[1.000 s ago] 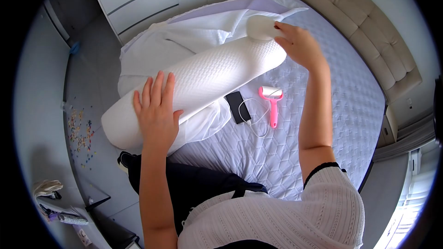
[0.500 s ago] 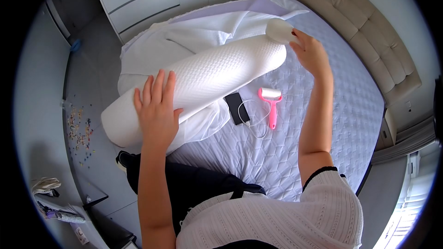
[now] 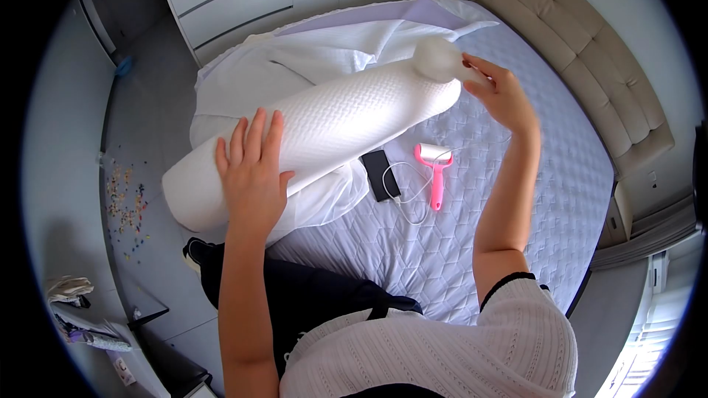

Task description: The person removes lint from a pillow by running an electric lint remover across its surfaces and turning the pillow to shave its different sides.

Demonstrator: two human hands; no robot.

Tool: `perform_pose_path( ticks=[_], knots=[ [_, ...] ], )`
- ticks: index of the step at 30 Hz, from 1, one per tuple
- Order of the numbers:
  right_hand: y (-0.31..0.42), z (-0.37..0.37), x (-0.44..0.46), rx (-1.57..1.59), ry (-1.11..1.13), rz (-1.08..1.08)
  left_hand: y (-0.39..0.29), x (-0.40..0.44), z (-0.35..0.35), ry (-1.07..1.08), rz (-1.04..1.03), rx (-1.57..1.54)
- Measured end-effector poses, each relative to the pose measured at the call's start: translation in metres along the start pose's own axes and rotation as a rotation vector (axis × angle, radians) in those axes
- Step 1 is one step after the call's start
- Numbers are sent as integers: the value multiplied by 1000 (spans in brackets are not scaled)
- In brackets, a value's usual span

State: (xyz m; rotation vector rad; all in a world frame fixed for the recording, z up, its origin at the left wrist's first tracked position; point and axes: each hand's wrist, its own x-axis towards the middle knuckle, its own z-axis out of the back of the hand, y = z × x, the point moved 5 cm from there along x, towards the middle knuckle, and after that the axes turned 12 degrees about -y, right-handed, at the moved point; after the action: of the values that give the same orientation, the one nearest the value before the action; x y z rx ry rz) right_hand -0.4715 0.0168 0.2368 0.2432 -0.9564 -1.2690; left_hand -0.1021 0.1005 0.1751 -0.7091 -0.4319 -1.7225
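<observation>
A long white textured pillow [image 3: 346, 118] lies diagonally over the bed. My left hand [image 3: 253, 173] rests flat on its left part with the fingers spread. At the pillow's far right end, my right hand [image 3: 501, 94] is closed on the handle of a pale round paddle-like tool [image 3: 438, 60], whose head is over the pillow's top edge. Below the pillow lie a black phone [image 3: 380, 175] with a white cable [image 3: 413, 214] and a pink-handled lint roller [image 3: 436, 177].
A crumpled white sheet [image 3: 251, 88] lies behind the pillow on the grey quilted bed [image 3: 546, 199]. A beige padded headboard [image 3: 575, 44] stands at the right. White drawers [image 3: 236, 7] are at the back. Small colourful pieces [image 3: 127, 203] are scattered over the floor at the left.
The right hand and the round tool have moved right along the pillow's end, then slightly down and back left. My left hand stays spread on the pillow.
</observation>
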Motion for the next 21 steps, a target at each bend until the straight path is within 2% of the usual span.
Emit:
perform_pose_path(
  ticks=[2,5,6,9,11,13,17,19,21],
  knots=[
    [-10,1,0,-89,-213,-81,-1,2,-1,2,-4,6],
    [1,-13,-9,-41,-218,8,1,3,-1,10,3,8],
    [5,-19,-14,77,-155,-30,1,3,-1,11,3,8],
    [23,-24,-26,128,-48,-40,2,2,0,18,9,9],
    [14,-23,-30,153,-89,-16,2,1,0,21,12,8],
    [4,-14,-34,99,-250,-116,1,1,0,12,9,-3],
    [-1,-18,-47,5,-400,-137,1,2,-1,7,6,1],
    [11,-32,-54,-54,-425,-3,1,3,-1,16,13,1],
    [42,-52,-61,-11,-336,92,2,2,-2,18,12,4]
  ],
)
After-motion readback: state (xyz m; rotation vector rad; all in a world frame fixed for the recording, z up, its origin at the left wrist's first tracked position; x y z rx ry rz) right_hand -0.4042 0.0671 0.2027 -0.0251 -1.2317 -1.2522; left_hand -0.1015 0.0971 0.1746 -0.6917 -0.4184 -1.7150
